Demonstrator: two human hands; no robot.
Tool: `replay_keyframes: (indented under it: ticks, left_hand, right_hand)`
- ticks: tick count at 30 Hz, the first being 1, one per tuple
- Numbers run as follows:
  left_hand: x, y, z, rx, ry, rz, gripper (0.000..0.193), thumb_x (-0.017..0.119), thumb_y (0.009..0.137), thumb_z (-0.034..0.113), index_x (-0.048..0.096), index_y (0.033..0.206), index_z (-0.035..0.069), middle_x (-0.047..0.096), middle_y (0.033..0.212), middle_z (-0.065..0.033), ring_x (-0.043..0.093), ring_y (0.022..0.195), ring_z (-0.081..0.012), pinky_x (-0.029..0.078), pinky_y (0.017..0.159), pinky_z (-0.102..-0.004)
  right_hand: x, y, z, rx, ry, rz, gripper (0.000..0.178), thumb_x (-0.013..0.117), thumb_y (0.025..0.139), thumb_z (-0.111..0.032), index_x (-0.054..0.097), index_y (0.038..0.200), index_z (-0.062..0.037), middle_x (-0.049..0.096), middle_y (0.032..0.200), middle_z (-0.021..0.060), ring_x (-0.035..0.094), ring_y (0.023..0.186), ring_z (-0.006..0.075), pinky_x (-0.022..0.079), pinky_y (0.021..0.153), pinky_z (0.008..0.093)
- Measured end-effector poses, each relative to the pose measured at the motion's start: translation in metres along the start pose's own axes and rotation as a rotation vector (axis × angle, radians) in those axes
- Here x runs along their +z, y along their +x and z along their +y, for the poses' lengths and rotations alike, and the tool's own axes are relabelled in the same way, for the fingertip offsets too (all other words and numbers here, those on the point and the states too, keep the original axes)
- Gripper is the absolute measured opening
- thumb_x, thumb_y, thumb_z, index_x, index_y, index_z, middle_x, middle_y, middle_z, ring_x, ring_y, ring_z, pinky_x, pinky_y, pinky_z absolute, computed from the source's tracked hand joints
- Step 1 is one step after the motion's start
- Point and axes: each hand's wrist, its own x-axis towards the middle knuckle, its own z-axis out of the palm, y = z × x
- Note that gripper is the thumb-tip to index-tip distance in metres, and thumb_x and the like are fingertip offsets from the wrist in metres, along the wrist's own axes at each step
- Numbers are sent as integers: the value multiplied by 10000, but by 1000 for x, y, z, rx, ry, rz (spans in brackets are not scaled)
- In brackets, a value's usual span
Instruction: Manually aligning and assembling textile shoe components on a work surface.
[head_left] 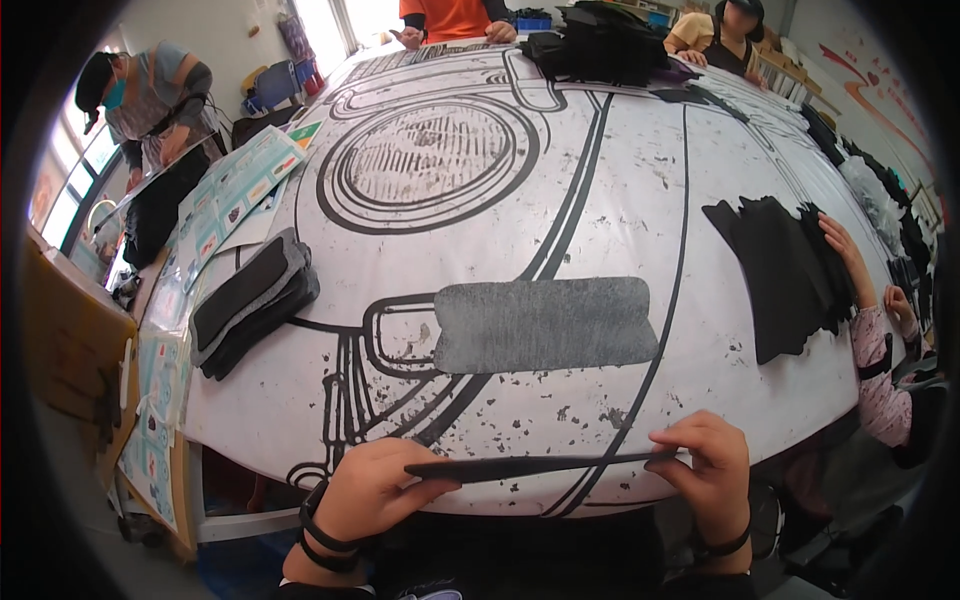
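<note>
Both hands, left hand (pixel 372 490) and right hand (pixel 708 462), are pinching opposite ends of a thin black fabric strip (pixel 535 465), holding it edge-on above the near table edge. Just beyond it, a grey felt rectangular pad (pixel 545 325) is lying flat on the white printed table cover (pixel 620 200).

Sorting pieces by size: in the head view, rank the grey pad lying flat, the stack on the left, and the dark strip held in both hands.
1. Grey pad, largest.
2. Stack on the left.
3. Dark strip: seen edge-on, so its true size is unsure.
</note>
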Motion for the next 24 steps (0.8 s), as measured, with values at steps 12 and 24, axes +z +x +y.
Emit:
replay_keyframes:
  ticks: [12,24]
  left_hand:
    - [8,2,-8,100,299,4,409,677,627,-37,691,1016,87,644,908,-61,605,796,-258,473,723,-345]
    - [6,34,-21,117,420,72,216,684,790,75,627,986,7,584,1166,-161,578,1031,-339,462,884,-388]
  right_hand:
    - [5,10,19,-339,-500,-13,280,716,630,-11,617,891,-28,630,952,110,604,823,299,481,696,377]
    - [10,29,30,-311,-690,0,252,666,714,-16,550,938,-28,591,1172,198,568,1066,356,427,923,464]
